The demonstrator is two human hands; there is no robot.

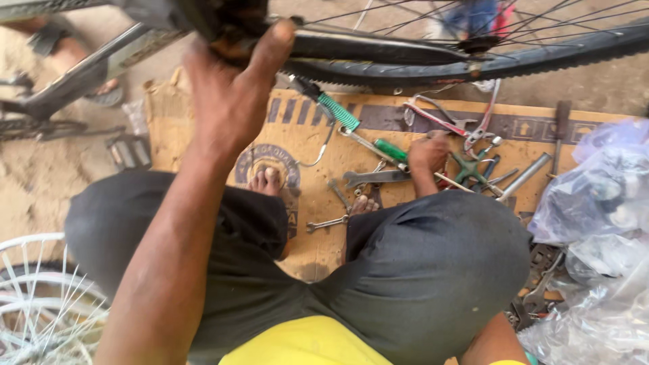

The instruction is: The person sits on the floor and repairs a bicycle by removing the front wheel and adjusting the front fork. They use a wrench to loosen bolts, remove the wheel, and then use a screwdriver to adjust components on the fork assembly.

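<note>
I squat over a flattened cardboard sheet point(297, 128) on sandy ground. My left hand point(233, 81) is raised and grips a dark, greasy part of a bicycle frame point(88, 71) near the rear wheel point(487, 57). My right hand point(427, 152) reaches down among tools on the cardboard, its fingers closed around something I cannot make out. Next to it lie a green-handled screwdriver point(385, 150), a flat wrench point(375, 177) and a green cross-shaped spanner point(470, 169). A small wrench point(326, 223) lies between my feet.
Red-handled pliers point(439, 118) and a metal tube point(524, 177) lie on the cardboard's far right. Crumpled clear plastic bags point(602, 203) pile up at right. A white spoked wheel point(40, 297) sits at lower left. A pedal point(128, 152) lies in the sand.
</note>
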